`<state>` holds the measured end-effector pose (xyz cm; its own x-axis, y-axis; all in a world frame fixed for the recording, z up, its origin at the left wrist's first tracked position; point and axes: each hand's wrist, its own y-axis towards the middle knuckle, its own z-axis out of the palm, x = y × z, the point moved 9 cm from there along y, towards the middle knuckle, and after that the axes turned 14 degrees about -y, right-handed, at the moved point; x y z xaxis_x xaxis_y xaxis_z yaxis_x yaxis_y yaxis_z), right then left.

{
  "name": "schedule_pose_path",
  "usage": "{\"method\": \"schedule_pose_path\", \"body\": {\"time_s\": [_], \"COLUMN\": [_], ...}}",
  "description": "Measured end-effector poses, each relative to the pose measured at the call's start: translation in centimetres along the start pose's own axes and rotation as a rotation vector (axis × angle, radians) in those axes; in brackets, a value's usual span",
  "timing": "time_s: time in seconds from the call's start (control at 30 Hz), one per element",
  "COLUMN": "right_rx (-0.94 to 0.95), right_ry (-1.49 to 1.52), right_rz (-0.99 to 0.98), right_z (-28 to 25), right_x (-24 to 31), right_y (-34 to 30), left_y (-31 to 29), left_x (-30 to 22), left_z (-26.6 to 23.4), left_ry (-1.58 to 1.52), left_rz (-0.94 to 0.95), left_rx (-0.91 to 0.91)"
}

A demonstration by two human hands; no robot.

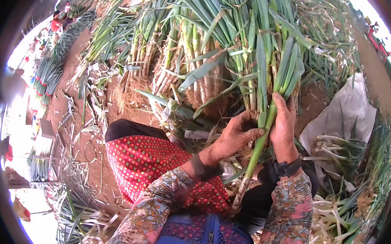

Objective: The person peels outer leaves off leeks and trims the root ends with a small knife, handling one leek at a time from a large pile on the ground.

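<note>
A long green onion (pixel 256 155) slants in front of me, its whitish root end down by my lap and its green leaves pointing up and away. My right hand (pixel 284 126) is closed around its upper stalk, with the thumb along the near side. From the left, my left hand (pixel 238 134) pinches a leaf at the same stalk between thumb and fingers. Just beyond both hands stand thick bunches of untrimmed green onions (pixel 199 42), their brown roots (pixel 207 100) on the soil.
Peeled green onions with pale stalks (pixel 327 221) lie to my right, beside a white sack (pixel 344 114). More lie at the lower left (pixel 88 220). Leaf scraps litter the brown ground (pixel 98 161). A red patterned cloth (pixel 158 164) covers my left knee. Tied bundles (pixel 52 72) line the far left.
</note>
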<state>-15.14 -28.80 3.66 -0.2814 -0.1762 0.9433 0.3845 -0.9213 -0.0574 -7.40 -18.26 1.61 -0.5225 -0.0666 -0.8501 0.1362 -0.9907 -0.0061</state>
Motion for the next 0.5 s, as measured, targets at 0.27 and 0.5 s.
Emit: {"method": "schedule_pose_path", "body": {"time_s": [0.27, 0.5], "right_rx": [0.002, -0.133], "right_ry": [-0.188, -0.177], "right_rz": [-0.129, -0.132], "right_z": [1.1, -1.7], "right_x": [2.6, 3.3], "right_y": [-0.5, 1.1], "left_y": [0.5, -2.9], "left_x": [0.2, -1.5], "left_z": [0.9, 2.9], "left_ry": [-0.265, 0.304], "left_rz": [-0.020, 0.133], "left_rx": [0.076, 0.191]}}
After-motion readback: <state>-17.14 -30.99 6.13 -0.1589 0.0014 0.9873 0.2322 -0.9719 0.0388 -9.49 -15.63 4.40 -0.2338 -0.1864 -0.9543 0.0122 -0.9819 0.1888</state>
